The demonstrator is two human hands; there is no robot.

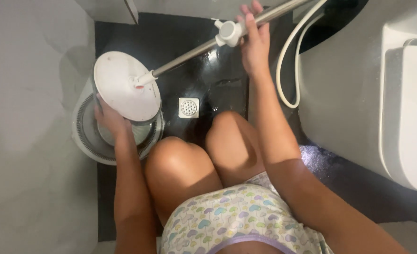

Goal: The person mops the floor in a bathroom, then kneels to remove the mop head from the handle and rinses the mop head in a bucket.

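The place is a small bathroom with a wet black floor [208, 75] between pale grey walls, and a square metal floor drain [188, 107] sits in the middle of the floor, just in front of the person's bare knees. The person is crouching low and looks down at both hands. The right hand [254, 44] is raised at the top of the view, and its fingers [249, 21] are closed around the metal mop handle [189, 55], right beside a white plastic lock joint [228, 33] on the pole. The handle runs down to the left and ends in the round white mop disc [126, 85], which is tilted and stands over the spin basket [145, 134] of a round grey mop bucket [83, 141] by the left wall. The left hand [108, 117] is at the lower edge of the disc, with the fingers bent around its rim, so it holds the disc from below, above the basket. On the right, a white hose [288, 61] hangs in a loop against the side of a white toilet [406, 117]. The person wears shorts with a pattern of small coloured shapes [227, 218].
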